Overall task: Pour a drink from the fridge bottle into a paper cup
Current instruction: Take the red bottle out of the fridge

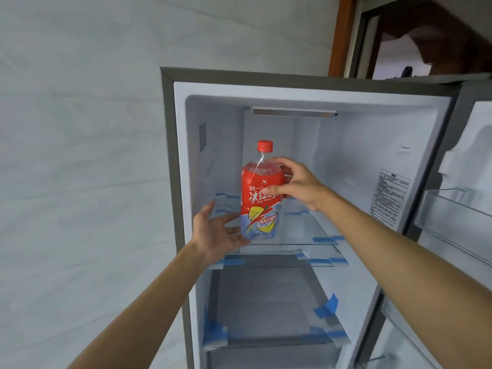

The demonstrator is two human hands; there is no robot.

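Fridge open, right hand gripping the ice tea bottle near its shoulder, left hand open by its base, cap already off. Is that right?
No. The head view shows the red cap still on the ice tea bottle. The rest holds: fridge open, right hand gripping the bottle near its shoulder, left hand open by its base.

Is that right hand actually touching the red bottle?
Touching. The head view shows the right hand with thumb and fingers curled round the bottle.
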